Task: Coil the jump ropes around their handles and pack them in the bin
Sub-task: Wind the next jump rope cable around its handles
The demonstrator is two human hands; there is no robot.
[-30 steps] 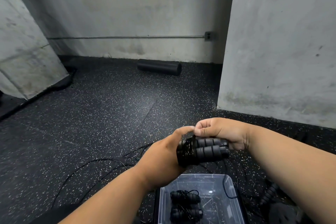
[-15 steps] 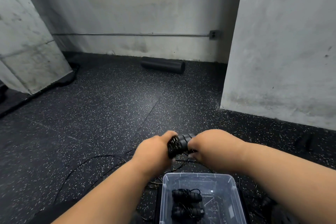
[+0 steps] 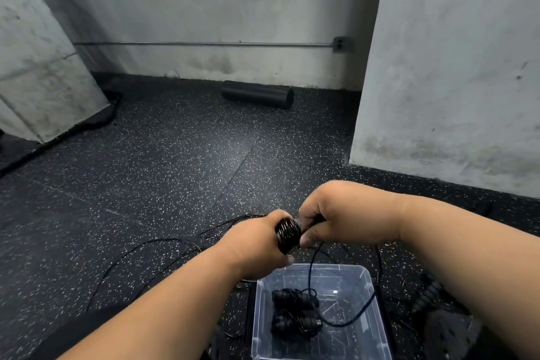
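Observation:
My left hand [image 3: 251, 242] grips a pair of black jump rope handles [image 3: 287, 232] with black cord wound tightly around them. My right hand [image 3: 342, 216] closes over the other end of the same bundle, thumb pressed against the coils. A loose length of the cord [image 3: 347, 321] hangs from the bundle in a loop down into the clear plastic bin [image 3: 374, 295]. Two coiled jump ropes [image 3: 295, 313] lie on the bin's floor, one behind the other.
More black rope [image 3: 140, 251] trails over the speckled rubber floor to the left. Other black handles [image 3: 428, 297] lie right of the bin. A black foam roller [image 3: 257, 94] rests by the far wall. A concrete pillar [image 3: 455, 67] stands at right.
Both hands came lower and closer together on the bundle. My right hand went from touching the handle tops to covering their end. A loop of cord now hangs into the bin.

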